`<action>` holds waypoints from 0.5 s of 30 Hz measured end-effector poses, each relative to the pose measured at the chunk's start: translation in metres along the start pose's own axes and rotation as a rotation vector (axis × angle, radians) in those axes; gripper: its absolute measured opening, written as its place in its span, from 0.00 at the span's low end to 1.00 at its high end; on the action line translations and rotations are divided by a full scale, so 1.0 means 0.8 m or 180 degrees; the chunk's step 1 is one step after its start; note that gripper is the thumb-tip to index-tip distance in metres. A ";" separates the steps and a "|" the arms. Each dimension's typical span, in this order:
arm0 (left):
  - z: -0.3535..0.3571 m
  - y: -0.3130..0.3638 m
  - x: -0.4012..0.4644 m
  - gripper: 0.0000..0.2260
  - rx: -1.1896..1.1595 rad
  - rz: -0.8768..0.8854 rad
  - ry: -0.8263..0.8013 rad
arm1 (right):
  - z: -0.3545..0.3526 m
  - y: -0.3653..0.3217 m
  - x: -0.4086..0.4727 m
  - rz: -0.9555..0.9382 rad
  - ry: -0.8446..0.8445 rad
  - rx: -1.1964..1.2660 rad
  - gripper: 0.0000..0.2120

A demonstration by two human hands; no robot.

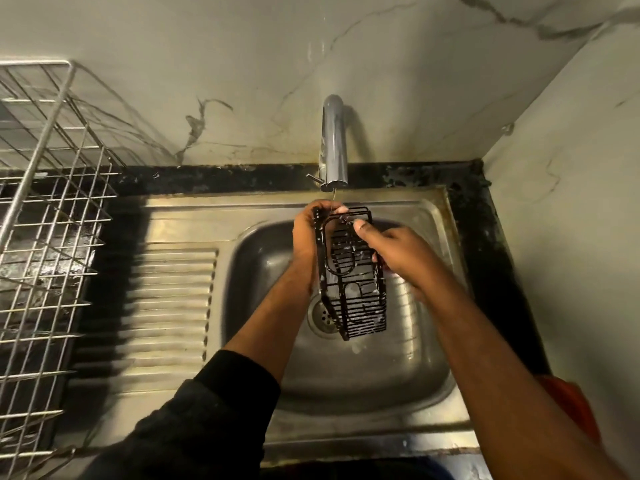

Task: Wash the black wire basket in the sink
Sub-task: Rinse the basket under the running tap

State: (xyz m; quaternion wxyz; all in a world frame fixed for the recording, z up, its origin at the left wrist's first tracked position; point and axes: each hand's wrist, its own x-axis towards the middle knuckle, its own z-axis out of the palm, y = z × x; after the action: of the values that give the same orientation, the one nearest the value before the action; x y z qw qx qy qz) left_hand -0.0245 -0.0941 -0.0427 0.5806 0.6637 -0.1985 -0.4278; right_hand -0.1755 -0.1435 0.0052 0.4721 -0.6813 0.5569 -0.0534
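The black wire basket (360, 299) hangs lengthwise over the steel sink (349, 382), above the drain, with traces of foam on its wires. My left hand (306, 233) grips its far left edge from behind. My right hand (388, 249) holds its right side, thumb pressed on the top wires. A thin stream of water falls from the chrome tap (333, 143) onto the basket's upper end, between my hands.
A ribbed steel draining board (173, 303) lies left of the bowl. A large silver wire dish rack (45, 220) stands on the black counter at the far left. Marble walls close in behind and on the right. Something orange (571, 407) shows under my right forearm.
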 end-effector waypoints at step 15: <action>-0.010 0.026 -0.006 0.09 0.0877 0.1133 -0.0448 | 0.014 0.011 -0.011 0.0135 0.0160 0.1243 0.38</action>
State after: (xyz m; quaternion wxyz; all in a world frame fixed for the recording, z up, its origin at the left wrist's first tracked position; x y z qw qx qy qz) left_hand -0.0156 -0.0906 -0.0215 0.5355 0.6597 -0.4090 -0.3328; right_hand -0.1785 -0.1293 -0.0031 0.5823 -0.5633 0.5618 -0.1675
